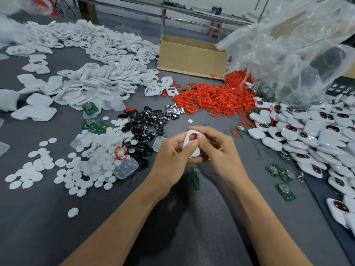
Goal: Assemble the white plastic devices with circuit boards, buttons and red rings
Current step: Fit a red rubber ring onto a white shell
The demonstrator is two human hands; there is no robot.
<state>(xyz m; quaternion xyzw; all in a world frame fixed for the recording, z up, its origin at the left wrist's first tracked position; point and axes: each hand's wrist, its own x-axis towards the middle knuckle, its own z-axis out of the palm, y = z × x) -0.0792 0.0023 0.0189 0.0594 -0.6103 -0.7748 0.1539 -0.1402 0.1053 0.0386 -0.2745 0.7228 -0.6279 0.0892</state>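
Far left and rear left, spread over the grey table (48,217): a broad heap of white shell halves (92,81), many with cut-out openings. Nearer, in front of that heap, a scatter of small white round discs (86,169), with a few translucent inserts (125,168) among them and a couple of green circuit boards (98,126) just beyond. Beside the discs, toward the middle, a cluster of glossy black buttons (143,125). At centre, over the table, left hand (171,156) curled round the lower left side of a white device (195,152), thumb laid across its face. On the upper part of that device, a red ring (190,136) seated round a circular opening. From the right, right hand (217,148) gripping the same device, thumb and forefinger pinched at its upper edge beside the ring; hidden behind those fingers, the rest of the device's right side. Beyond the hands, at the back, an open cardboard box (192,56), and to its right a big heap of loose red rings (217,96) lying at the foot of a crumpled clear plastic bag (288,54). Far right, a pile of closed white devices (307,131) with dark buttons fitted, and near its front edge further circuit boards (284,191) flat on the table.
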